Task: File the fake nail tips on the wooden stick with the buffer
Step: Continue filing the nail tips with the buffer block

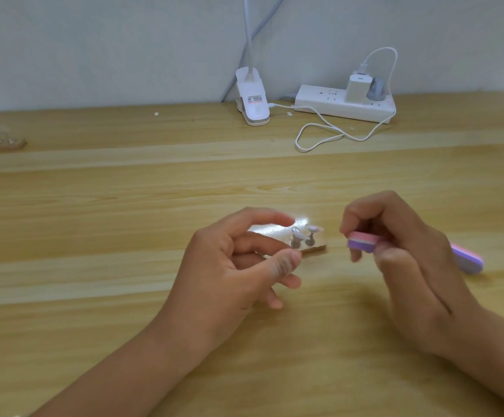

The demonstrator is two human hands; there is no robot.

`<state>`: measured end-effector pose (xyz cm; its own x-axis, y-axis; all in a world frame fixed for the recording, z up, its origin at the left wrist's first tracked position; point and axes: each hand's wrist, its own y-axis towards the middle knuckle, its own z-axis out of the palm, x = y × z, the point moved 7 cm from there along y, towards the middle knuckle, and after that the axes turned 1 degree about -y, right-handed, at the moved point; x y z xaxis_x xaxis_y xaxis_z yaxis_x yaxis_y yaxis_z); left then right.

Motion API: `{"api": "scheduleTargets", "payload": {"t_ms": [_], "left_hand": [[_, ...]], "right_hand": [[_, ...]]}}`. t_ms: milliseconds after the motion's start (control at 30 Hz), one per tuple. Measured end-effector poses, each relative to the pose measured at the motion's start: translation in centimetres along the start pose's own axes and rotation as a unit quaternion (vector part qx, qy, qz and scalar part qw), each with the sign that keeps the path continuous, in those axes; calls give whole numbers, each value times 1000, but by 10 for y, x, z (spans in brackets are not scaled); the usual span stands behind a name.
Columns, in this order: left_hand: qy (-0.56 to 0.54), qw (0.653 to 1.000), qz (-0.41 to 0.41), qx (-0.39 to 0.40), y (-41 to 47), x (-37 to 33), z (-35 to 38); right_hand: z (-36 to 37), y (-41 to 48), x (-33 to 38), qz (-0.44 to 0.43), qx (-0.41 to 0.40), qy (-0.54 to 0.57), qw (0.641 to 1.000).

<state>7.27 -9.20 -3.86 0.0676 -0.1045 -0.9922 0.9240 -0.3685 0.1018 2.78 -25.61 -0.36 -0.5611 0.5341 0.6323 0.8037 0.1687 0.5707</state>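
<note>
Left hand (229,266) pinches wooden stick (315,249) (nail tips (303,236) on top); right hand (404,260), at its 3 o'clock, grips buffer (363,241).

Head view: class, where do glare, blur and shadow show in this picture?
Head view: glare burns out the table just behind the nail tips; head view: the right hand and buffer are motion-blurred; head view: soft shadow lies under the left hand.

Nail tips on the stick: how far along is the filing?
Set-up looks done: the left hand holds the wooden stick and the right hand grips the buffer. In hand: the buffer's end sits beside the nail tips, not touching. Left: too blurred to tell whether any tip is filed.
</note>
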Motion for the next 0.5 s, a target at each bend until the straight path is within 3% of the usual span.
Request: {"api": "scheduleTargets", "payload": {"t_ms": [267,500], "left_hand": [[-6,999,30,9,-1,-9,2],[24,997,75,7,-7,-16,5]], "right_hand": [[12,4,4,-19,-4,-119,993],[0,2,4,10,3,-20,1000]]}}
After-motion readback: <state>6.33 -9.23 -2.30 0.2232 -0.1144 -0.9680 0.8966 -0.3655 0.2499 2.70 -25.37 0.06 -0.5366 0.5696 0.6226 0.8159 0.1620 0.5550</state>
